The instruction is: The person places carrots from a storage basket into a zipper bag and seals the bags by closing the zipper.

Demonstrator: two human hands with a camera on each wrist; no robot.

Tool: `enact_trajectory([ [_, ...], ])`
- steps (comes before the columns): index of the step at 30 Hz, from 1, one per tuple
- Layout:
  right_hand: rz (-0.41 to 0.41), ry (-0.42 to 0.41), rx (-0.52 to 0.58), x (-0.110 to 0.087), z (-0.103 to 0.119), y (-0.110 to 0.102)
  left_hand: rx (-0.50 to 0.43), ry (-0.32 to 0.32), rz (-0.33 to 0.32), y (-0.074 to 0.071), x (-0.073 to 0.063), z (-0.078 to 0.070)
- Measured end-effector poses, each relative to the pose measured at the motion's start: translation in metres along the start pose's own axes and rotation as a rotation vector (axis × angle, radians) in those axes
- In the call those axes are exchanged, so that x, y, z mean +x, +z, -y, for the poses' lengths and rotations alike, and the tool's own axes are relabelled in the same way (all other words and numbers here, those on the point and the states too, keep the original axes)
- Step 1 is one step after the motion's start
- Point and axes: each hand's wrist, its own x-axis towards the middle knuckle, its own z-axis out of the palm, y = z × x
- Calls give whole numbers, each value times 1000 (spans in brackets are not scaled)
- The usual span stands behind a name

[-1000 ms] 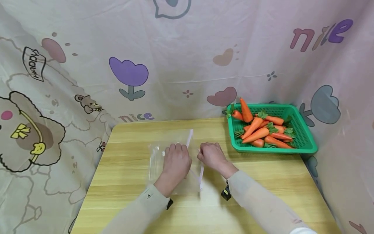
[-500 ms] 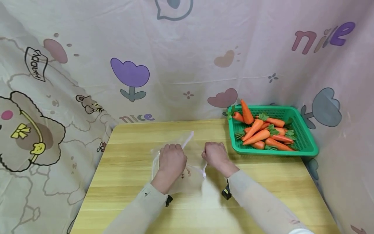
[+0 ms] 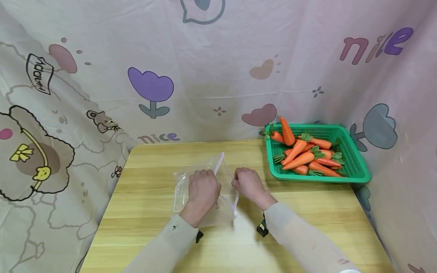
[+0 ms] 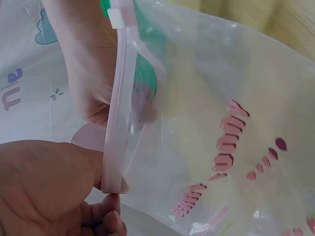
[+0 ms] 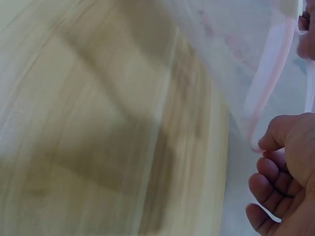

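A clear zip-lock bag (image 3: 181, 191) with a pink-white zip strip (image 4: 114, 108) and red printed lettering is held between my two hands, its mouth spread apart on the right. My left hand (image 3: 204, 191) pinches one side of the mouth between thumb and fingers, plain in the left wrist view. On the opposite side, my right hand (image 3: 250, 185) pinches the rim; the right wrist view shows its thumb and forefinger on the edge (image 5: 257, 142), with the other fingers curled. A white slider (image 4: 117, 18) sits at one end of the strip. No contents show inside the bag.
To the right, a green plastic basket (image 3: 358, 170) holds several orange carrots (image 3: 300, 159) with leafy tops. Both rest on a wood-grain table (image 3: 143, 227). A patterned cloth (image 3: 205, 76) hangs behind the table and along its sides.
Half a second ago my hands were a little farther apart; they have come slightly closer, with the bag shifting along. Both have kept their hold on its mouth. The basket is unchanged.
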Motion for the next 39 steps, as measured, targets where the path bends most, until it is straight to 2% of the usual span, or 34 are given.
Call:
enact_trajectory([
  [5, 0, 24, 29, -1, 3, 5, -8, 6, -37, 2, 2, 1],
  [10, -24, 14, 43, -3, 5, 4, -32, 17, -88, 5, 3, 2],
  [16, -117, -28, 29, -8, 2, 0, -43, 47, -220, 11, 2, 3],
  [18, -145, -42, 18, -9, -2, -3, -52, 46, -241, 13, 2, 4],
  [21, -183, -75, 0, -13, -10, -11, -80, 38, -234, 15, 2, 5],
  [26, -267, -138, -73, -16, -40, -33, -115, 37, -228, 16, 2, 7],
  [29, -293, -145, -138, -16, -64, -51, -122, 38, -240, 16, 1, 8],
  [33, -289, -145, -236, -15, -99, -75, -151, 25, -250, 17, 1, 10],
  [39, -278, -175, -377, -12, -148, -108, -189, 0, -221, 17, 2, 11],
])
